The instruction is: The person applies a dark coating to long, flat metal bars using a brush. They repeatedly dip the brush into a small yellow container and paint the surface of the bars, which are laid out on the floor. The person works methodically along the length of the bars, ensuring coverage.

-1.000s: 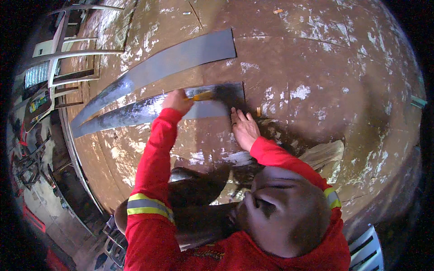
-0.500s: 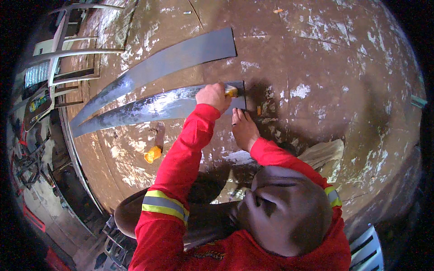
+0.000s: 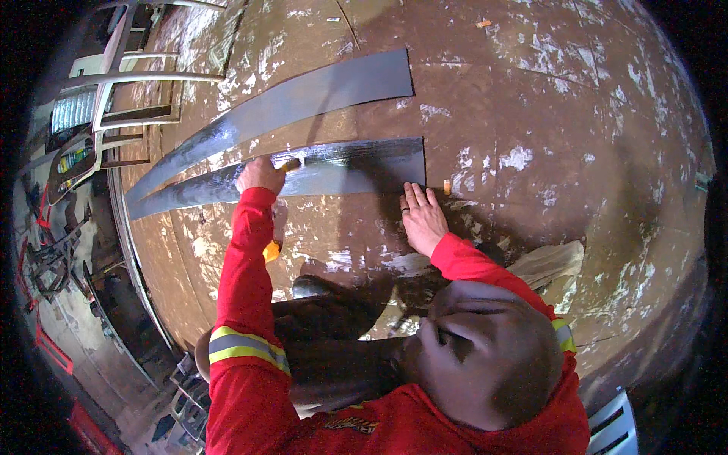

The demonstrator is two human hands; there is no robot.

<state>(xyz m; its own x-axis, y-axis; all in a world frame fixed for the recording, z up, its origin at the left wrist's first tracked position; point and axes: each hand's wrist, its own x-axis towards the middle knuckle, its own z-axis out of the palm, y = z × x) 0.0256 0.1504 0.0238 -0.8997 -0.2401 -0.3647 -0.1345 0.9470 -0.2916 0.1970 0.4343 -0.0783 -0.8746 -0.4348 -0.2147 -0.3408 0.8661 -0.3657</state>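
Note:
Two long grey strips lie side by side on the worn brown surface, the far strip (image 3: 345, 83) and the near strip (image 3: 345, 179). Both look like wide, flat boards that narrow to the left. My left hand (image 3: 259, 174) is closed on a small paintbrush (image 3: 290, 164), its head pressed against the near strip. A dark, wet-looking streak runs along that strip's upper side. At the strip's right end, my right hand (image 3: 422, 221) lies flat with its fingertips on the lower corner. An orange cup (image 3: 271, 251) shows partly beside my left sleeve.
Pale chair-like frames (image 3: 114, 79) stand at the upper left, past the surface's edge. A pale cloth (image 3: 547, 265) lies right of my right forearm. Near the strip's end is a small orange piece (image 3: 447, 186). A light slatted seat (image 3: 613, 426) shows at the lower right.
My left hand has slid the paintbrush leftward along the near strip, and the dark streak now shows toward its right end. My left forearm now partly covers the orange cup.

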